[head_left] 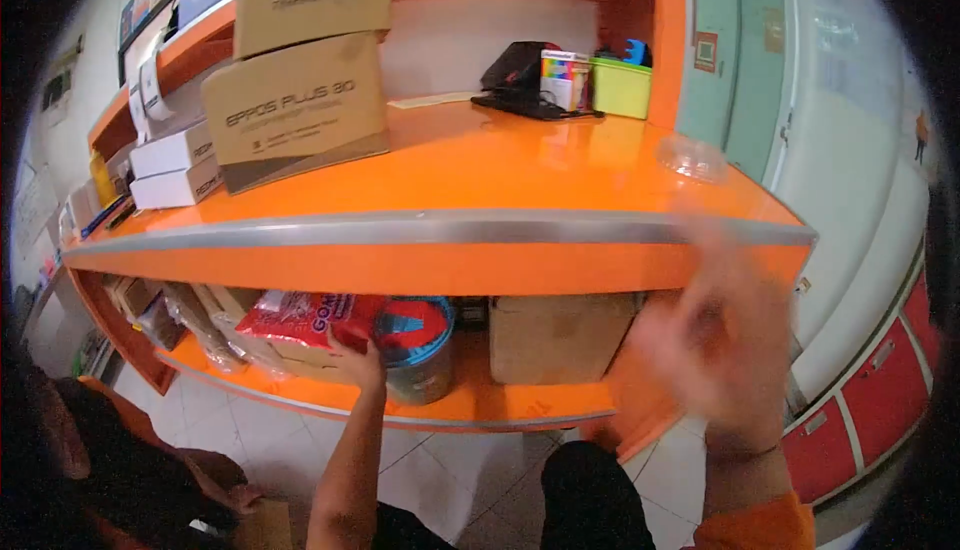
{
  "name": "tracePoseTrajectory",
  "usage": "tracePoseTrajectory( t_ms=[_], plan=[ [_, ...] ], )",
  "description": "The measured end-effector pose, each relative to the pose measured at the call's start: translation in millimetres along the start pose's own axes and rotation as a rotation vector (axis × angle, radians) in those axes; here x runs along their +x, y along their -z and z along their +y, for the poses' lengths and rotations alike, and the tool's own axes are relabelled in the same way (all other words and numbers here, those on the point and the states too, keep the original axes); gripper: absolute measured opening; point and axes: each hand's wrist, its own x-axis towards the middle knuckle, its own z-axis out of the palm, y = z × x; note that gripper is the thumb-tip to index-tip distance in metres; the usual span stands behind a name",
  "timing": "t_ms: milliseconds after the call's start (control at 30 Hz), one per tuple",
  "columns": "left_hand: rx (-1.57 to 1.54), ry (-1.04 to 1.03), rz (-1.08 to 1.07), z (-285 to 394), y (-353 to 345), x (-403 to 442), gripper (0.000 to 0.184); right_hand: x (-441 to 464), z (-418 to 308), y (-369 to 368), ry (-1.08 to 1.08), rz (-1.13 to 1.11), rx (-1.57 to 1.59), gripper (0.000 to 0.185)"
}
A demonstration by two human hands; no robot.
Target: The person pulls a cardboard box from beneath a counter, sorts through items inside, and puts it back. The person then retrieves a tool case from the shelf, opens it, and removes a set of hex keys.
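Note:
On the lower shelf, my left hand (pixel 358 355) is closed on the edge of a red plastic bag (pixel 290 322) with partly readable white and dark lettering. Beside that hand stands a clear bucket (pixel 420 380) with a blue rim and something red at its top. My right hand (pixel 715 335) is raised in front of the counter's right end, smeared by motion, so its fingers cannot be made out. Behind the right hand, a clear plastic dome lid (pixel 692 158) lies on the orange counter (pixel 480 175).
Two cardboard boxes (pixel 300 110) are stacked on the counter, beside white boxes (pixel 175 170). A green bin (pixel 622 87) and a black bag (pixel 515 72) sit at the back. Below is a large carton (pixel 555 340). Another person (pixel 120 460) is at lower left; red drawers (pixel 880 390) stand right.

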Motion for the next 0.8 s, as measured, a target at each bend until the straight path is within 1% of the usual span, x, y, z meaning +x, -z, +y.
tracePoseTrajectory(
  t_ms=[67, 133, 167, 200, 300, 367, 400, 433, 467, 500, 533, 567, 600, 633, 667, 733, 800],
  plan=[
    [0.011, -0.076, 0.008, -8.4, -0.8, -1.1, 0.103, 45.4, 16.3, 35.1, 0.041, 0.243, -0.38, 0.046],
    [0.022, -0.124, 0.034, -12.3, -3.2, -1.1, 0.103, 90.0, 52.0, 50.6, 0.154, 0.252, -0.553, 0.051],
    [0.032, -0.137, 0.05, -13.4, -1.9, -3.2, 0.104, 105.9, 65.9, 53.6, 0.146, 0.223, -0.601, 0.056],
    [-0.01, -0.223, 0.036, -16.7, -0.7, -2.3, 0.102, 113.2, 71.7, 53.9, 0.152, 0.183, -0.646, 0.062],
    [0.009, -0.347, 0.043, -37.9, -1.0, 3.4, 0.1, 72.1, 39.1, 46.9, -0.059, 0.073, -0.407, 0.058],
    [0.022, -0.283, -0.002, -46.7, -3.7, 2.8, 0.099, 35.2, 42.1, 21.5, 0.225, 0.173, -0.408, 0.058],
    [-0.197, -0.25, -0.093, -39.9, 0.5, 2.9, 0.098, 24.2, 43.9, 8.9, 0.334, 0.191, -0.432, 0.057],
    [0.018, -0.243, -0.018, -39.3, 0.3, -3.8, 0.098, 16.4, 46.9, -2.1, 0.438, 0.208, -0.431, 0.056],
    [-0.01, -0.141, -0.043, -4.1, 22.8, -12.2, 0.1, 13.6, 54.1, -12.4, 0.468, 0.258, -0.479, 0.062],
    [0.182, -0.262, -0.028, -12.8, 27.9, -10.4, 0.096, 16.1, 67.5, -19.8, 0.469, 0.311, -0.522, 0.068],
    [0.331, -0.381, 0.046, -7.5, 38.9, -12.7, 0.091, 19.6, 81.3, -27.4, 0.469, 0.364, -0.565, 0.073],
    [0.144, -0.276, 0.034, 12.8, 51.6, -16.6, 0.082, 25.1, 108.3, -27.7, 0.414, 0.402, -0.654, 0.075],
    [0.242, -0.232, 0.022, 32.5, 65.4, -21.9, 0.08, 31.3, 137.0, -28.6, 0.358, 0.435, -0.743, 0.078],
    [0.317, -0.201, 0.002, 47.1, 76.5, -21.5, 0.079, 31.6, 170.1, -24.3, 0.285, 0.422, -0.886, 0.075],
    [0.35, -0.251, -0.066, 45.6, 90.7, -21.0, 0.073, 31.9, 203.4, -20.9, 0.215, 0.402, -1.032, 0.074],
    [0.362, -0.337, -0.215, 31.2, 116.5, -19.6, 0.062, 31.7, 215.9, -10.8, 0.293, 0.345, -1.226, 0.068],
    [0.264, -0.407, -0.547, 10.4, 148.8, -13.1, 0.054, 45.1, 210.3, 1.2, 0.566, 0.342, -1.261, 0.065]
  ],
)
